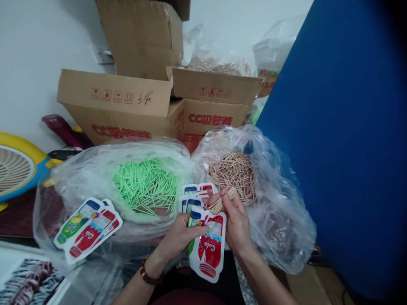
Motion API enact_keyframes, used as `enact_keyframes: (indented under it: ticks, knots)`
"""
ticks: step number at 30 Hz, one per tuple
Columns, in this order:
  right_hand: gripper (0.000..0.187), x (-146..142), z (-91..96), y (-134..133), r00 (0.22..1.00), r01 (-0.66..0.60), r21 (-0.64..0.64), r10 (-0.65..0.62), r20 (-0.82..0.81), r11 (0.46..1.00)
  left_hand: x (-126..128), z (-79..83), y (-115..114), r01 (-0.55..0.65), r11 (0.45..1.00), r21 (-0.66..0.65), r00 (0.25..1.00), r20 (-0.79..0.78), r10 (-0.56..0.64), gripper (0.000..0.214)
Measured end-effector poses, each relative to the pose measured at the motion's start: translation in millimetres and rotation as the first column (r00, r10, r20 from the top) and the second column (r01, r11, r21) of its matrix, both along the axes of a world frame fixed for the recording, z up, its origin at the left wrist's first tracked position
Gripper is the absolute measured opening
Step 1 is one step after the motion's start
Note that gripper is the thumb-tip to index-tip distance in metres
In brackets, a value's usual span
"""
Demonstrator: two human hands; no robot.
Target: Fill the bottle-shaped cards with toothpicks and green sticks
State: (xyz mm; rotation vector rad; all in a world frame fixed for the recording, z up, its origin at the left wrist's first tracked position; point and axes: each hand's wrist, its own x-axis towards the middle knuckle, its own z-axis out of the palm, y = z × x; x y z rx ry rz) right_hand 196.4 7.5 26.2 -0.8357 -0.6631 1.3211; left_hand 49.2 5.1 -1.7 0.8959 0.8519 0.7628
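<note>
The left hand point(182, 232) has its grip closed on a packet point(211, 252), with the thumb flat on the front. The packet is low in the middle, in front of the person's lap. It is shiny, with a white edge, and it is cut like bottles. One bottle is red, with "Cola" in white letters, and its cap points down. A bit of a green bottle peeks out by the thumb. The tiny print is too small to read.

The right hand point(238, 222) has its grip closed on a bunch of thin brown sticks point(218, 206). The sticks are right by the packet's top edge, but I can't tell if they touch it.

More packets point(90, 228) lie in a pile on the left, and "Cola" can be read there too. Green sticks point(146, 184) and loose brown sticks point(235, 169) sit in clear bags. Behind, two brown boxes point(127, 120) say "CC吸管糖" in red. They also have little red pictures, like an umbrella and arrows.
</note>
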Motion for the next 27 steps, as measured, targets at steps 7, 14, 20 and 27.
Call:
enact_keyframes:
  ticks: [7,14,20,27]
  knots:
    - [0.014,12.3,-5.0,-8.0,0.987,-0.158,-0.034,0.159,0.029,0.987,1.5,2.9,2.1,-0.031,0.998,0.050,1.000,-0.001,0.031,0.023]
    - [0.027,22.1,1.1,3.5,0.935,-0.276,0.055,0.255,0.246,0.960,2.0,7.7,9.2,-0.088,0.990,0.115,0.995,-0.028,0.091,0.029]
    - [0.030,32.3,5.0,5.8,0.685,-0.421,0.113,0.233,0.691,0.900,0.7,1.5,12.6,-0.160,0.974,0.158,0.987,0.014,0.160,0.020]
    - [0.034,29.2,-18.3,5.2,0.817,-0.479,-0.052,0.467,0.339,0.876,-3.1,-5.0,14.0,-0.224,0.972,0.067,0.972,0.082,0.218,0.025]
